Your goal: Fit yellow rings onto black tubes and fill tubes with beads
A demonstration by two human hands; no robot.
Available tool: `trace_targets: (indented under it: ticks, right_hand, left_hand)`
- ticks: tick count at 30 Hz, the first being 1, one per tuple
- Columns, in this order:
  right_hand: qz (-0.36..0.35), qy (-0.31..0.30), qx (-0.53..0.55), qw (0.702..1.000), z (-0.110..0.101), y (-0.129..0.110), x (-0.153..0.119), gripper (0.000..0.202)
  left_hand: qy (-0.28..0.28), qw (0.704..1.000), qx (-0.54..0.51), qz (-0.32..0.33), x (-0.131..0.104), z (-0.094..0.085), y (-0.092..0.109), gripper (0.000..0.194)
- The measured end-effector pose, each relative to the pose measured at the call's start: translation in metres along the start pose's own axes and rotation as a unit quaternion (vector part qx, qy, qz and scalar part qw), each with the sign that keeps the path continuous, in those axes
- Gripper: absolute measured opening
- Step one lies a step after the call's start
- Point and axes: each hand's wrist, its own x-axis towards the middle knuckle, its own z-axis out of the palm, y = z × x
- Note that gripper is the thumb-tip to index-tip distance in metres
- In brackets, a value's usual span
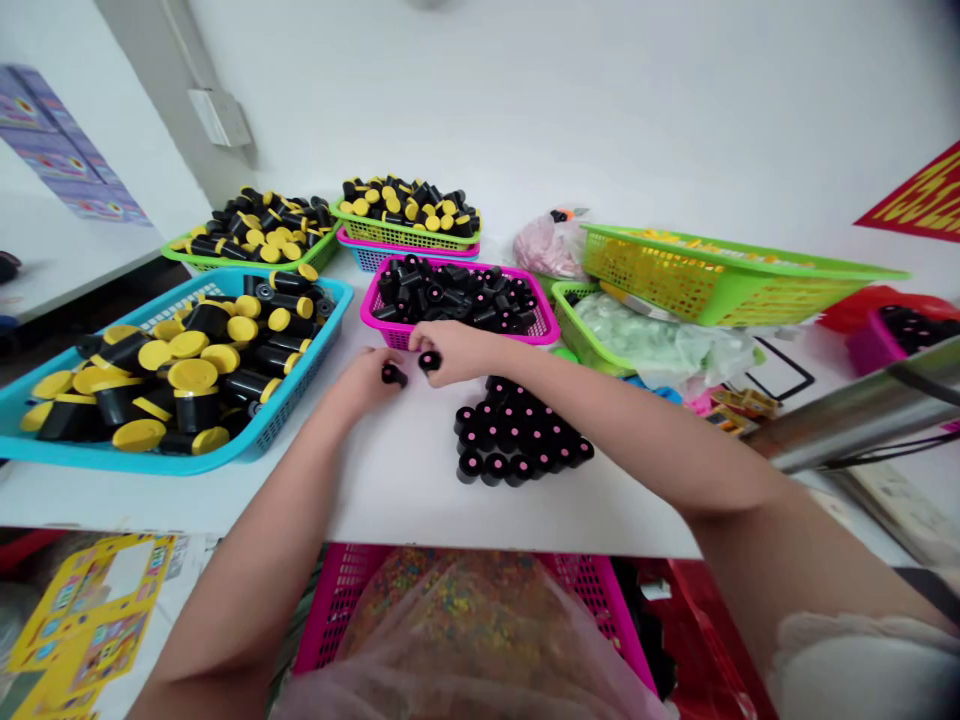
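My left hand (370, 380) is closed on a small black cylinder (393, 375) just in front of the pink basket (386, 335). Close beside it, my right hand (456, 352) grips another black cylinder with a pink dot (429, 361) on its end. Several like pieces lie jumbled in the pink basket behind my hands. Under my right forearm, a group of black pieces with pink dots (517, 435) stands in close rows on the white table (390, 490). My forearm hides part of this group.
Left stands a blue basket (259, 440) of black cylinders with yellow caps; green baskets (420, 238) of the same stand behind. At right, a large green basket (750, 290) overhangs a smaller one (592, 345) with plastic bags. A metal pole (862, 410) slants in. Below the table edge sits a bag of colourful bits (480, 620).
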Motion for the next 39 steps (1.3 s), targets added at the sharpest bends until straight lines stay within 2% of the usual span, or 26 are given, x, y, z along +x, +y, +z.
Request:
trace_targets:
  ticks: [3,7,12,14,16,18,20,22,23,24,26,27,29,33,39]
  right_hand:
    - [0.012,-0.042,0.009,0.999,-0.018,0.011,-0.033,0.037]
    - [0.044,-0.084,-0.057,0.994,-0.013,0.022,-0.051,0.034]
    - [0.052,-0.121,-0.11,0.985,-0.004,0.032,-0.047,0.041]
    - [0.058,-0.143,-0.108,0.982,-0.008,0.034,-0.047,0.04]
    - [0.055,-0.14,-0.084,0.985,-0.017,0.035,-0.048,0.035]
    - [0.053,-0.085,-0.05,0.994,-0.029,0.037,-0.048,0.03]
    - [0.077,0.024,-0.036,0.996,-0.04,0.045,-0.044,0.031]
    - [0.123,0.122,-0.071,0.982,-0.048,0.059,-0.035,0.03]
    - [0.144,0.145,-0.102,0.974,-0.05,0.068,-0.028,0.033]
    - [0.158,0.14,-0.137,0.968,-0.05,0.077,-0.021,0.043]
    - [0.173,0.07,-0.195,0.963,-0.048,0.093,-0.006,0.067]
    - [0.177,0.029,-0.215,0.96,-0.046,0.099,0.001,0.072]
    - [0.182,-0.03,-0.236,0.954,-0.042,0.106,0.011,0.069]
    - [0.186,-0.032,-0.252,0.949,-0.038,0.109,0.017,0.059]
    - [0.167,-0.003,-0.259,0.951,-0.032,0.111,0.004,0.044]
  left_hand:
    - [-0.039,0.986,-0.136,0.087,-0.002,0.015,0.018,0.045]
    - [-0.076,0.953,-0.245,0.16,-0.002,0.034,0.033,0.057]
    - [-0.062,0.942,-0.277,0.178,0.002,0.051,0.034,0.056]
    - [-0.065,0.94,-0.286,0.173,0.004,0.054,0.033,0.059]
    - [-0.074,0.938,-0.292,0.173,0.005,0.056,0.033,0.06]
    - [-0.076,0.937,-0.287,0.184,0.005,0.057,0.033,0.056]
    - [-0.068,0.938,-0.275,0.198,0.005,0.058,0.033,0.052]
    - [-0.046,0.942,-0.262,0.207,0.006,0.058,0.033,0.049]
    - [-0.027,0.944,-0.253,0.21,0.007,0.058,0.032,0.049]
    - [-0.006,0.947,-0.243,0.212,0.007,0.058,0.031,0.049]
    - [0.03,0.952,-0.218,0.214,0.009,0.055,0.029,0.05]
    - [0.041,0.954,-0.209,0.211,0.009,0.053,0.028,0.051]
    - [0.048,0.958,-0.204,0.197,0.01,0.049,0.025,0.054]
    - [0.034,0.96,-0.206,0.186,0.009,0.046,0.02,0.054]
    - [-0.001,0.957,-0.214,0.194,0.008,0.05,0.022,0.048]
